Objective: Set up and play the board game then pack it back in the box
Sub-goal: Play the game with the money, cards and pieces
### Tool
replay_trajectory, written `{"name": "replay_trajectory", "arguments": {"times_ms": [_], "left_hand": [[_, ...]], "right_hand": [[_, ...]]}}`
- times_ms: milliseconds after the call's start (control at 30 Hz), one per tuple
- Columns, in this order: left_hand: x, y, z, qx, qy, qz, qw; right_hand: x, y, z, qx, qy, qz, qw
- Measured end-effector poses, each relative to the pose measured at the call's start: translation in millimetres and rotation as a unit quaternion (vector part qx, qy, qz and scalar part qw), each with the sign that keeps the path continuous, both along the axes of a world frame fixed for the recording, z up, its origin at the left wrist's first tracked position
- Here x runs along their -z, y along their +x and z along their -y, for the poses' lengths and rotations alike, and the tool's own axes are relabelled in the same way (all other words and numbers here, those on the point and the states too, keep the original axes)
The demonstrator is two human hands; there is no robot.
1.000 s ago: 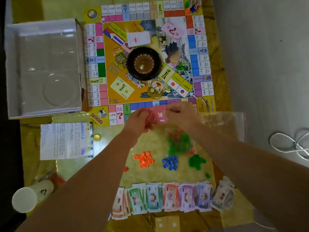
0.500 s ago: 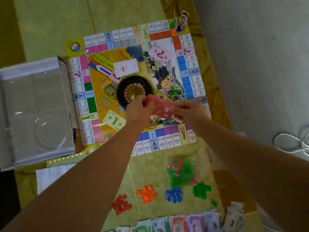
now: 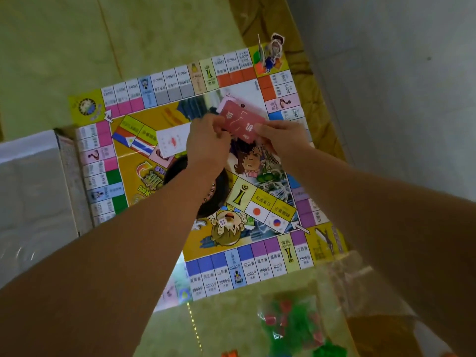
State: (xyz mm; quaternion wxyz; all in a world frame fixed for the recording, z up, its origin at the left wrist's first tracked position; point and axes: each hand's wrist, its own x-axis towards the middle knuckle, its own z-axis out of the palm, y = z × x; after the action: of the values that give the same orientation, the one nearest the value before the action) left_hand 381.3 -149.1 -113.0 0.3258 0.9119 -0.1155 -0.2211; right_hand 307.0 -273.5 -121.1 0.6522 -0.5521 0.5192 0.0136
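The colourful game board (image 3: 144, 117) lies flat on the yellow-green surface. Over its upper middle I hold a stack of red cards (image 3: 240, 119) between both hands. My left hand (image 3: 207, 143) grips the stack's left end and my right hand (image 3: 282, 136) pinches its right end. A white card stack (image 3: 171, 140) lies on the board just left of my left hand. The black roulette wheel (image 3: 219, 194) is mostly hidden under my left forearm. Paper character pawns (image 3: 271, 54) stand on the board's far right corner.
The open white game box (image 3: 33, 191) sits at the left, touching the board's edge. A clear plastic bag of green and red pieces (image 3: 291, 323) lies near the bottom, with loose orange (image 3: 229, 353) and green pieces (image 3: 325, 351) at the frame's lower edge. Grey floor runs along the right.
Both hands carried the red card stack from the board's near edge up over its middle to the upper centre. The view tilted forward, so the money stacks dropped out of sight.
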Motion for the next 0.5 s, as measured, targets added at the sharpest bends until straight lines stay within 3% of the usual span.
{"name": "replay_trajectory", "arguments": {"times_ms": [167, 300, 433, 500], "left_hand": [[18, 11, 7, 0.164, 0.001, 0.032, 0.986], [24, 5, 7, 0.197, 0.033, 0.068, 0.977], [28, 0, 10, 0.207, 0.065, 0.081, 0.973], [25, -1, 10, 0.218, 0.09, 0.087, 0.968]], "right_hand": [[22, 28, 2, 0.017, -0.05, -0.017, 0.998], [30, 29, -5, -0.019, -0.172, -0.024, 0.985], [33, 17, -8, -0.15, -0.374, -0.019, 0.915], [35, 8, -11, -0.237, -0.398, -0.033, 0.886]]}}
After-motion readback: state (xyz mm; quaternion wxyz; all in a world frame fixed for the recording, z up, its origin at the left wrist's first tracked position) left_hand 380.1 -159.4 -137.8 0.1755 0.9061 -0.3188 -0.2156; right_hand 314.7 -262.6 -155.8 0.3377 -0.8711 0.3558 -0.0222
